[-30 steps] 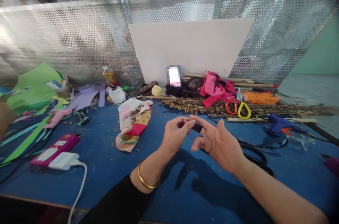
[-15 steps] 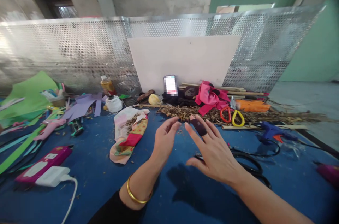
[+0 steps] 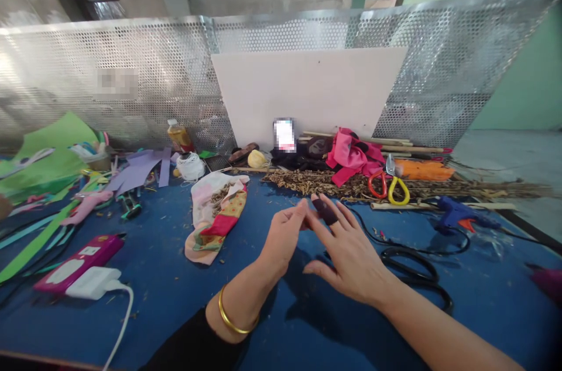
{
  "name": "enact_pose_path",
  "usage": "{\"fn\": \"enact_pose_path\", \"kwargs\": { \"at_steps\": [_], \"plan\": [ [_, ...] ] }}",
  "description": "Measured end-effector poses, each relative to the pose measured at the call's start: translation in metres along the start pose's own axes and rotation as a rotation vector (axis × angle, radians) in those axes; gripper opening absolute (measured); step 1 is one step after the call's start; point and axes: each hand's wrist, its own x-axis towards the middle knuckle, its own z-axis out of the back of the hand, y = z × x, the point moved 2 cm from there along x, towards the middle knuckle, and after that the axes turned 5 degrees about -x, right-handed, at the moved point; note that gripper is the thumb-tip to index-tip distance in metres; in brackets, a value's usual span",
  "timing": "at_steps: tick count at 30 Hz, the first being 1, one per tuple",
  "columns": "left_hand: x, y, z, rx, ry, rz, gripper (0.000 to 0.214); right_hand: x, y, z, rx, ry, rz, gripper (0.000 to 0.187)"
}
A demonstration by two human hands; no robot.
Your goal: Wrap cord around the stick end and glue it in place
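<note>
My right hand (image 3: 351,254) hovers over the blue table (image 3: 175,289) with its fingers stretched out and spread. One of its fingers wears a dark finger cover (image 3: 325,210), and the fingertip pokes out of it. My left hand (image 3: 284,236), with a gold bangle (image 3: 230,318) on the wrist, has its thumb and fingers pinched together at the left edge of that cover. Both hands are above the table, just in front of a row of dried plant stalks (image 3: 333,182).
A patterned cloth (image 3: 215,213) holding dried bits lies to the left. Red and yellow scissors (image 3: 389,186), pink fabric (image 3: 351,154), a blue glue gun (image 3: 456,213) and black cable (image 3: 413,265) lie right. A pink power strip (image 3: 74,260), white plug and paper scraps lie left. A perforated metal screen stands behind.
Half a second ago my left hand was open and apart from my right hand. It has closed back in and now pinches at the covered finger.
</note>
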Motion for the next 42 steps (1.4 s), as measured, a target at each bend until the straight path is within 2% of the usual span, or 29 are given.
{"fn": "enact_pose_path", "kwargs": {
  "at_steps": [2,4,8,10,11,13,17,19,20,22,24,27,32,38,42],
  "plan": [
    [0.002,-0.002,0.002,-0.015,-0.01,0.012,0.054,-0.001,-0.006,-0.002,0.017,-0.028,-0.104,0.089],
    [0.001,-0.003,0.002,0.026,0.033,0.023,0.053,-0.001,-0.013,-0.004,0.027,-0.056,-0.199,0.087],
    [-0.005,0.003,-0.008,0.237,0.283,0.005,0.037,-0.001,-0.022,-0.008,0.031,-0.102,-0.317,0.078],
    [-0.006,0.007,-0.01,0.303,0.334,-0.013,0.028,-0.001,-0.024,-0.009,0.018,-0.11,-0.337,0.075],
    [-0.005,0.008,-0.009,0.313,0.307,-0.03,0.027,0.0,-0.024,-0.009,0.008,-0.117,-0.337,0.075],
    [0.001,0.008,-0.002,0.31,0.164,-0.079,0.029,0.0,-0.024,-0.007,-0.02,-0.145,-0.322,0.074],
    [0.015,0.001,0.021,0.289,-0.28,-0.242,0.022,0.003,-0.02,0.003,-0.092,-0.172,-0.212,0.075],
    [0.017,-0.003,0.025,0.301,-0.37,-0.316,0.037,0.004,-0.016,0.008,-0.13,-0.15,-0.133,0.073],
    [0.016,-0.005,0.024,0.303,-0.343,-0.329,0.039,0.004,-0.014,0.01,-0.146,-0.135,-0.092,0.072],
    [0.011,-0.008,0.017,0.265,-0.209,-0.317,0.031,0.004,-0.009,0.012,-0.167,-0.113,-0.018,0.069],
    [0.005,-0.011,0.009,0.187,-0.077,-0.296,0.032,0.003,-0.005,0.011,-0.164,-0.093,0.045,0.068],
    [-0.002,-0.014,0.001,0.083,0.017,-0.232,0.027,0.003,0.0,0.009,-0.137,-0.083,0.106,0.065],
    [-0.002,-0.011,-0.001,0.031,0.084,-0.075,0.024,0.003,0.004,0.009,-0.122,-0.075,0.144,0.057],
    [-0.002,-0.011,-0.002,0.036,0.105,-0.089,0.025,0.002,0.005,0.007,-0.137,-0.086,0.138,0.052],
    [0.0,-0.014,0.001,0.039,0.012,-0.163,0.023,0.001,0.003,0.003,-0.148,-0.076,0.109,0.057]
  ]
}}
